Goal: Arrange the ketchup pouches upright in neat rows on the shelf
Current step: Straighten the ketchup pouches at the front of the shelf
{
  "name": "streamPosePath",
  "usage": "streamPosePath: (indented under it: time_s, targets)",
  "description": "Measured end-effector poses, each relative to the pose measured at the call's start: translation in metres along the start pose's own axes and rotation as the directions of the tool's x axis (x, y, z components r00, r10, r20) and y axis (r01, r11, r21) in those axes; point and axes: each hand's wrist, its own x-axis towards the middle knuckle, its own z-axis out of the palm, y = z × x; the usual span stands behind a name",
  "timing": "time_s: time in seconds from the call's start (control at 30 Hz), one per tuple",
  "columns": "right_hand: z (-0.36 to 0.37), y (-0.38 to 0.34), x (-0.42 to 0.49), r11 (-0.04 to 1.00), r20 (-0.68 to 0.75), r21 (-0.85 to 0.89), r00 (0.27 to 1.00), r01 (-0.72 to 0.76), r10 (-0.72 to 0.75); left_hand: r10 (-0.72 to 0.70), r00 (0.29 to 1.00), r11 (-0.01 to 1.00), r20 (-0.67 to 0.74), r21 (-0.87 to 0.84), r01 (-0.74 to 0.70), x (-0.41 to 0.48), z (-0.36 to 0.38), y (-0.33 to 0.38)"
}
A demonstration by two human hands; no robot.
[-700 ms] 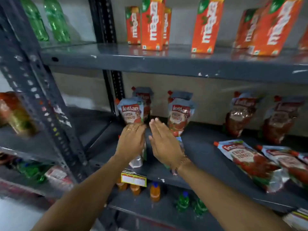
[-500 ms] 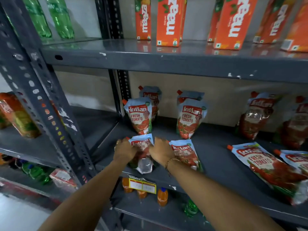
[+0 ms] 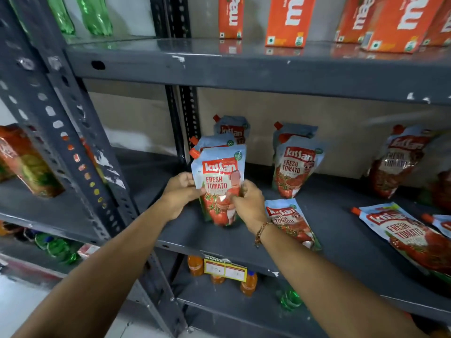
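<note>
A ketchup pouch [image 3: 219, 172] with a red spout stands upright near the front left of the grey shelf [image 3: 341, 230]. My left hand [image 3: 180, 191] grips its left side and my right hand [image 3: 246, 203] grips its lower right. Two more pouches [image 3: 231, 129] stand behind it in a row. A second row of upright pouches [image 3: 296, 164] stands to the right. One pouch [image 3: 290, 223] lies flat beside my right wrist. Further right, a pouch [image 3: 410, 237] lies flat and another pouch [image 3: 397, 162] leans against the back wall.
Orange juice cartons [image 3: 285, 20] stand on the shelf above, green bottles [image 3: 95, 13] at upper left. A perforated steel upright [image 3: 73, 152] runs down the left. Small orange bottles [image 3: 247, 284] and a yellow price tag [image 3: 225, 270] are below the shelf edge.
Both hands picked the flat pouch up from the shelf front and stood it upright in front of the left row. The view has moved closer.
</note>
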Motion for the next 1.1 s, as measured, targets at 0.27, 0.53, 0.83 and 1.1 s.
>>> streamPosePath:
  time_s: [0.27,0.53,0.83,1.1]
  targets:
    - [0.001,0.003,0.004,0.964,0.058,-0.266,0.998,-0.017,0.033,0.060,0.976,0.815,-0.208,0.575,0.072,0.002,0.019,-0.021]
    - [-0.053,0.011,0.011,0.661,-0.130,-0.731,0.985,-0.172,0.112,-0.492,0.845,0.830,0.211,0.405,0.382,-0.010,0.079,-0.021]
    - [-0.112,0.037,0.004,0.826,-0.276,-0.380,0.903,-0.417,0.329,-0.566,0.699,0.797,0.438,0.071,0.600,-0.026,0.154,-0.030]
    - [-0.120,0.029,0.001,0.983,-0.432,-0.161,0.890,0.084,-0.147,0.132,0.981,0.955,0.142,0.246,-0.164,-0.001,0.156,-0.005]
